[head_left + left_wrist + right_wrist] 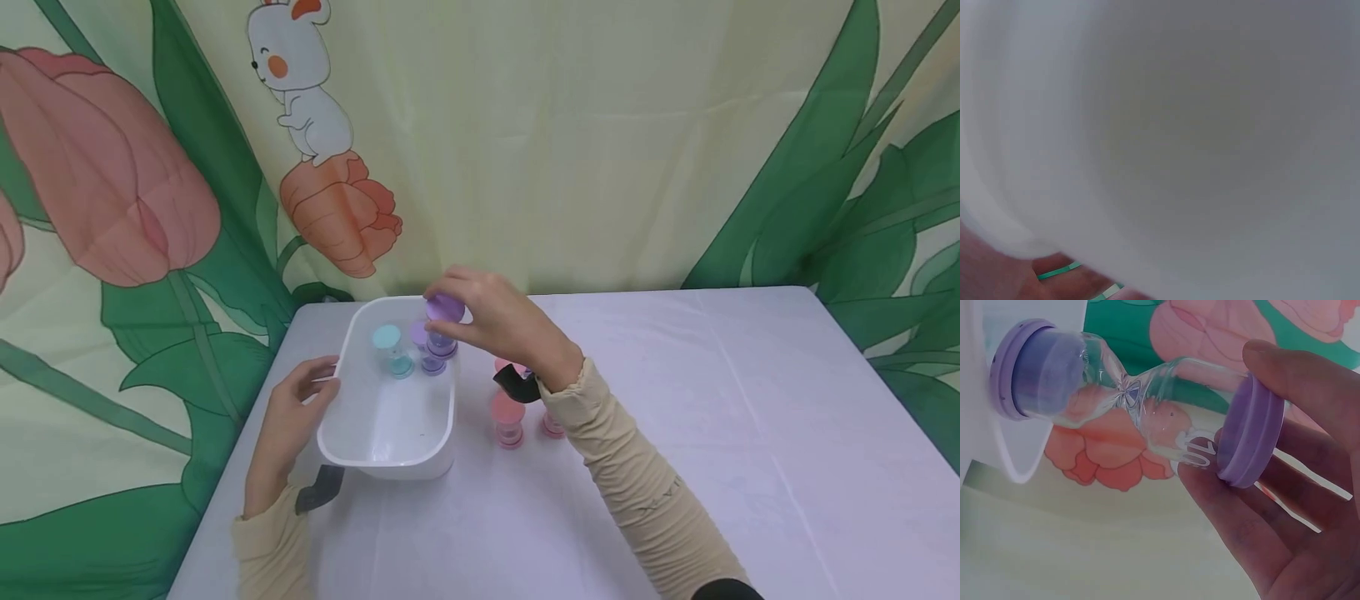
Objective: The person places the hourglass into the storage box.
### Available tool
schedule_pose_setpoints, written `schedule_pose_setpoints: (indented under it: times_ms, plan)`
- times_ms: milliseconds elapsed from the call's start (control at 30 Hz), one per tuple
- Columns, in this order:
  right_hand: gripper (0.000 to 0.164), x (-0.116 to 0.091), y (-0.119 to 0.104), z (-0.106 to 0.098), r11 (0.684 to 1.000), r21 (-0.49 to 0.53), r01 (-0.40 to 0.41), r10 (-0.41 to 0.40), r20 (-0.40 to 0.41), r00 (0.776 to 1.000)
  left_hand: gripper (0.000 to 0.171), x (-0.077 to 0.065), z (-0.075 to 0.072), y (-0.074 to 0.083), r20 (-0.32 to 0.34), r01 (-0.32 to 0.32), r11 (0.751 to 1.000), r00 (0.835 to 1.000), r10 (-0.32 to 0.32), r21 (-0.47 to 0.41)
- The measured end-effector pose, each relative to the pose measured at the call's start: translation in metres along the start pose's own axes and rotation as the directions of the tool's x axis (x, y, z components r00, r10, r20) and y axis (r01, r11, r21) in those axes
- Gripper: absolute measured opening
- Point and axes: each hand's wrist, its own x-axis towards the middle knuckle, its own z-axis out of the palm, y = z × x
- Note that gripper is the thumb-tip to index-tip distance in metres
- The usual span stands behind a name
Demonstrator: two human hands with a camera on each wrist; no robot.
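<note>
My right hand (498, 321) pinches a purple-capped hourglass (1129, 394) by its upper cap, thumb on one side and fingers on the other. The hourglass is upright over the far right part of a white plastic tub (386, 462), and its glass carries the number 10. Inside the tub stand a teal hourglass (393, 354) and another purple hourglass (420, 335), partly hidden behind the held one. At the tub's left side, my left hand (292, 417) touches the rim with relaxed, bent fingers. The tub's pale wall fills most of the left wrist view.
Right of the tub, several pink hourglasses (507, 417) stand on the white-covered table (675, 450), partly hidden by my right forearm. A curtain (585, 150) printed with plants and a rabbit hangs behind the table's far edge.
</note>
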Motion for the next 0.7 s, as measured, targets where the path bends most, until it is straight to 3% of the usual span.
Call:
schedule_pose_setpoints:
  times_ms: [700]
  plan:
    - [0.035, 0.019, -0.003, 0.028, 0.998, 0.011, -0.058, 0.056, 0.113, 0.992, 0.044, 0.0, 0.0, -0.001, 0.001, -0.012, 1.0, 1.0, 0.012, -0.005]
